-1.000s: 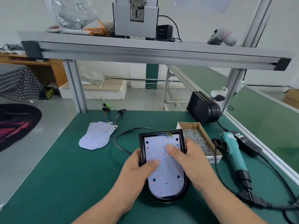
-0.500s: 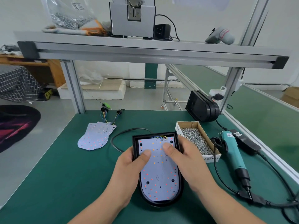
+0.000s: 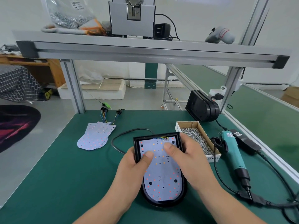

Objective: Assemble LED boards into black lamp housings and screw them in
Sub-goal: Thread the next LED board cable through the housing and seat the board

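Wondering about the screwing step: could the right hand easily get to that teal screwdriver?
Probably yes: the screwdriver lies uncovered right of the right hand, only the low box of screws between them.

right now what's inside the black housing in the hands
An LED board lies inside the black housing, coloured wires at its top edge. The left hand and right hand grip the housing, thumbs pressing the board. Anything under the board is covered.

White LED board [image 3: 161, 173] seated in black housing [image 3: 183, 194]
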Demonstrator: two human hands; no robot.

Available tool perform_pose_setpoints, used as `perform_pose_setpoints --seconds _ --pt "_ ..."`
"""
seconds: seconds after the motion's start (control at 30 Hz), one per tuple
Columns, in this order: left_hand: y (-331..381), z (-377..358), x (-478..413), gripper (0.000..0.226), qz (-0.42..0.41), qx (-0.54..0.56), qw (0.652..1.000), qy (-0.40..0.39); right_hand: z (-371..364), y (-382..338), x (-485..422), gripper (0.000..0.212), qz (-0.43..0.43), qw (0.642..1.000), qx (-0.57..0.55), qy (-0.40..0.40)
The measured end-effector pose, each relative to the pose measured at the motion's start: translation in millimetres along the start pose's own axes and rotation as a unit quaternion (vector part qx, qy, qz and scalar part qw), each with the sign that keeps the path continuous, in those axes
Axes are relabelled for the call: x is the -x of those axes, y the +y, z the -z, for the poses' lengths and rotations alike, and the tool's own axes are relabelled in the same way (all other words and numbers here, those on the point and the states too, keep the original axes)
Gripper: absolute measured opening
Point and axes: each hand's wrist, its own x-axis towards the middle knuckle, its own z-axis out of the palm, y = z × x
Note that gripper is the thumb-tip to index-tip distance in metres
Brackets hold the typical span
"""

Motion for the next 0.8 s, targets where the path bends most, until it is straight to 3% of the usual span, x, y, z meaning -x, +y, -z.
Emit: perform_pose_setpoints --seconds 0.07,0.17,0.3,0.37,0.4,0.5,0.57,0.63,0.8 --pt "-0.2 -0.4 0.3 0.038 -0.007 0.027 1.0 0.009 -2.0 -0.5 1.4 0.024 0.005 1.0 0.009 0.001" --pt "0.3 2.3 -1.3 0.033 -0.013 0.062 0.998 -0.018 -0.3 -1.6 3.3 0.026 0.031 0.999 -0.023 -0.034" --pt "4.2 11.3 -6.0 0.036 0.05 0.17 0.983 -0.047 8.1 -1.1 -0.2 0.049 0.034 0.99 -0.123 -0.066" --pt "7.3 15.4 -6.5 0.032 0.082 0.205 0.973 -0.06 13.2 2.0 -7.6 0.036 0.004 0.996 -0.088 -0.035" --pt "8.6 16.8 -6.7 0.032 0.095 0.216 0.97 -0.066 15.6 5.6 -10.4 0.039 -0.02 0.998 -0.046 -0.048" --pt "8.9 21.8 -6.9 0.04 0.122 0.237 0.959 -0.095 13.9 16.2 -8.4 0.056 -0.076 0.979 0.075 -0.175" --pt "10.7 24.7 -6.9 0.042 0.13 0.249 0.954 -0.108 8.1 18.7 -6.7 0.039 -0.045 0.973 0.138 -0.18" --pt "12.7 27.7 -8.5 0.031 0.134 0.25 0.954 -0.097 4.5 18.6 -8.7 0.019 -0.004 0.978 0.157 -0.138" --pt "10.8 32.5 -11.4 0.036 0.149 0.273 0.947 -0.076 16.1 11.9 -11.7 0.011 0.042 0.991 0.074 -0.106"
